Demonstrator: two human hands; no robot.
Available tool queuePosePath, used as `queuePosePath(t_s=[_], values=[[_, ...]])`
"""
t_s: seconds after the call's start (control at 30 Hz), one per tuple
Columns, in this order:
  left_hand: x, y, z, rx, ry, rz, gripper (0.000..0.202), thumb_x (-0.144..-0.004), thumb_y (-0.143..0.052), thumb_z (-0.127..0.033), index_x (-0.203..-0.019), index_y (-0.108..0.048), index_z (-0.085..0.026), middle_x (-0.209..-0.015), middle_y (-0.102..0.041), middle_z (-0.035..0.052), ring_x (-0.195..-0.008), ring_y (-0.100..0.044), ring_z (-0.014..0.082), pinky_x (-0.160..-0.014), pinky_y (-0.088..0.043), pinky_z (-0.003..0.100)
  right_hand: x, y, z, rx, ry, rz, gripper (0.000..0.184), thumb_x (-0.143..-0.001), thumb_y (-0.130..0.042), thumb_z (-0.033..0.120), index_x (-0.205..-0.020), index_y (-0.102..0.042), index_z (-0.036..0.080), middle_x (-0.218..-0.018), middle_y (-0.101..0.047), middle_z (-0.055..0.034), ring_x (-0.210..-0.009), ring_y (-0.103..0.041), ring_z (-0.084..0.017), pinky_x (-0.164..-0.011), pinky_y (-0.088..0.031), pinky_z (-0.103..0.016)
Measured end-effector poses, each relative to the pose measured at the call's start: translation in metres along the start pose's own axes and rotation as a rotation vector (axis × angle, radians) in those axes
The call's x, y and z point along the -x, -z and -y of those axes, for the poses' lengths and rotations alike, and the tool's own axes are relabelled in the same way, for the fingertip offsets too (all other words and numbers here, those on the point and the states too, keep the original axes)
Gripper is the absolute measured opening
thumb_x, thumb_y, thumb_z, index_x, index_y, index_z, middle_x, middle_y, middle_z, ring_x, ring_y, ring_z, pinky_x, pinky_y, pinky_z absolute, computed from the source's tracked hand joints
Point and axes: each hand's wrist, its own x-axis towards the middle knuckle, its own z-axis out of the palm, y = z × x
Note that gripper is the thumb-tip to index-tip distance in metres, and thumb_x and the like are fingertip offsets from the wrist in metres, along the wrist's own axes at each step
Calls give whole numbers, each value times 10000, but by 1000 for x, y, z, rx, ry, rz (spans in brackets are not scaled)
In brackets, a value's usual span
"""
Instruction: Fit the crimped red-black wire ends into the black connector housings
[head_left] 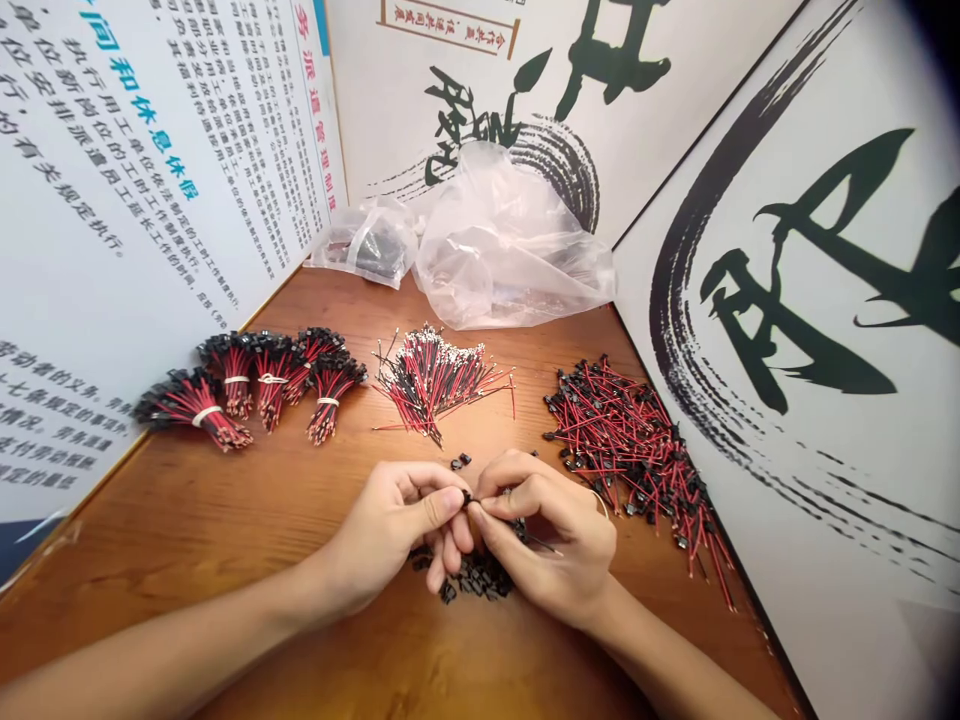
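My left hand (390,525) and my right hand (544,535) meet above the wooden table, fingertips together. The left thumb and fingers pinch a small black plastic connector (467,497). My right fingers hold a thin wire (541,542) with its tip at that connector, though the fingers partly hide the joint. Just below my hands lies a heap of loose black connectors (476,578). Beyond them is a loose bundle of red and black wires (435,380) with bare metal tips. A large heap of red and black wires with black connectors (634,450) lies to the right.
Several banded wire bundles (255,385) lie at the left of the wooden table (300,500). Clear plastic bags (510,240) stand at the back. Printed display boards (787,300) rise along the table's far edges as walls on both sides.
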Motion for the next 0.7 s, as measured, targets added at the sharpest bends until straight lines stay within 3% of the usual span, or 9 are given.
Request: queuePosePath(t_s=[0.13,0.23,0.3,0.37,0.43,0.57,0.7], values=[[-3,1,2,14,12,-12,372,-738,-803,-407,-710,-644,-72,-567,-646,43,-402,-560,82,-334,-459,137,-2,4,-4,-11,-28,31,201,-816,-609,5,-750,-544,183,-760,-613,-35,-666,-590,-143,-598,-489,-293],[-5,2,-3,3,2,-25,340,-740,-803,-379,-735,-638,-81,-573,-649,38,-424,-574,92,-337,-461,139,-8,22,-20,3,-18,231,105,-846,-646,109,-889,-600,193,-860,-643,-49,-774,-626,-168,-672,-529,-313],[-5,3,-7,-14,-16,-31,311,-757,-788,-358,-746,-632,-89,-581,-654,37,-437,-580,94,-342,-462,139,-12,37,-37,197,29,346,169,-889,-586,138,-1049,-605,190,-1019,-639,-94,-906,-619,-198,-741,-536,-343],[-6,5,-11,-42,-28,-36,295,-762,-781,-346,-769,-631,-93,-589,-658,34,-442,-579,93,-343,-459,138,-15,50,-56,495,-6,275,198,-925,-486,122,-1082,-593,179,-1075,-619,-121,-950,-598,-217,-804,-520,-380],[-7,7,-12,-84,-26,-28,297,-762,-777,-350,-795,-632,-92,-594,-661,34,-437,-576,93,-343,-459,141,-17,55,-74,709,-151,245,160,-924,-503,152,-1062,-585,151,-1018,-611,-120,-893,-593,-225,-805,-512,-382],[-9,8,-10,-175,-2,0,313,-778,-750,-376,-784,-623,-89,-598,-665,43,-425,-573,90,-352,-458,147,-19,48,-88,1082,-310,317,143,-927,-506,191,-1035,-579,132,-1000,-606,-143,-937,-555,-277,-788,-483,-375],[-10,9,-8,-218,2,-5,318,-780,-741,-385,-798,-623,-91,-605,-663,41,-434,-577,92,-362,-465,155,-21,40,-82,1151,-287,442,230,-911,-396,53,-1027,-573,142,-1006,-613,-136,-964,-529,-266,-800,-446,-338]])
